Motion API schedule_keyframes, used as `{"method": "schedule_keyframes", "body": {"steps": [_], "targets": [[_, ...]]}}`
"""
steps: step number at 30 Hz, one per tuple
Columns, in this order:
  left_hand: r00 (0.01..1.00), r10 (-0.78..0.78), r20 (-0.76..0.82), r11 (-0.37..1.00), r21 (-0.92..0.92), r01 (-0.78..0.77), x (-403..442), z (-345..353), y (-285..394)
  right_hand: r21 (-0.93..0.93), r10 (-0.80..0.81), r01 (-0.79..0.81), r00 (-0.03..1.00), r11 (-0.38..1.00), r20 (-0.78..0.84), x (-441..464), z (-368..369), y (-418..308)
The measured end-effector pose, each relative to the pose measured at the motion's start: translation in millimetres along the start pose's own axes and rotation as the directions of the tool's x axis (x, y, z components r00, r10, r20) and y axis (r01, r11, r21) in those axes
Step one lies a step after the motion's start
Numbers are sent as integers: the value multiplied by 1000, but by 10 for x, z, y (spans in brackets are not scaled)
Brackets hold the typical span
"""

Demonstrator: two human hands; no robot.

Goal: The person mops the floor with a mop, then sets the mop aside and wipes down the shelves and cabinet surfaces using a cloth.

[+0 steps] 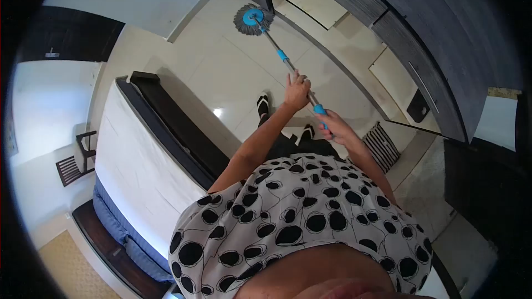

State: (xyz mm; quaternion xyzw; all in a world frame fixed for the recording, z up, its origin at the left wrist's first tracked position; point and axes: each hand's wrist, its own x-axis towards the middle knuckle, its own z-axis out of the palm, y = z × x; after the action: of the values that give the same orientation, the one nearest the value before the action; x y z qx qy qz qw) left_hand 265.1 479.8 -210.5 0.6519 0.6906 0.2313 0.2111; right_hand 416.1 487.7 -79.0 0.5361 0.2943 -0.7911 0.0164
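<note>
A spin mop with a metal pole, blue fittings and a round grey string head slants across the middle of the view. Its head rests on the tiled floor by a wardrobe door. My left hand is closed around the pole partway down. Nearer my body, my right hand wraps the blue grip at the pole's upper end. Parts of the fingers on both hands are hidden from the camera.
To the left stands a bed with a white sheet and dark frame. A dark wardrobe with open lower compartments lines the right. A striped mat lies near my feet; a chair is beyond the bed.
</note>
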Motion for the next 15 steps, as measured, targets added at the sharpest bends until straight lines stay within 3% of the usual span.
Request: {"method": "schedule_keyframes", "body": {"steps": [3, 4, 7, 8, 11, 13, 15], "targets": [[990, 121, 78, 990, 58, -126, 65, -250, 72, -196, -32, 41, 998, 980, 49, -159, -16, -124], [990, 132, 57, 989, 62, -136, 67, -181, 20, -182, 68, -75, 997, 981, -42, -176, 69, -219], [990, 118, 80, 984, 126, -127, 339, -340, -352, -159, 111, -108, 994, 981, 13, 149, 267, -468], [990, 109, 92, 978, 167, -123, 210, -327, -165, -198, 127, -133, 991, 971, -45, 36, 206, -373], [993, 82, 82, 985, 147, -93, 618, -537, -650, -229, 48, -49, 999, 972, -9, 488, 429, -763], [991, 42, 126, 966, 250, -72, 835, -601, -1001, -249, 4, 9, 999, 968, 49, 879, 529, -910], [996, 49, 69, 979, 195, -62, 926, -542, -1349, -228, -6, 33, 993, 973, 122, 1197, 604, -998]]}}
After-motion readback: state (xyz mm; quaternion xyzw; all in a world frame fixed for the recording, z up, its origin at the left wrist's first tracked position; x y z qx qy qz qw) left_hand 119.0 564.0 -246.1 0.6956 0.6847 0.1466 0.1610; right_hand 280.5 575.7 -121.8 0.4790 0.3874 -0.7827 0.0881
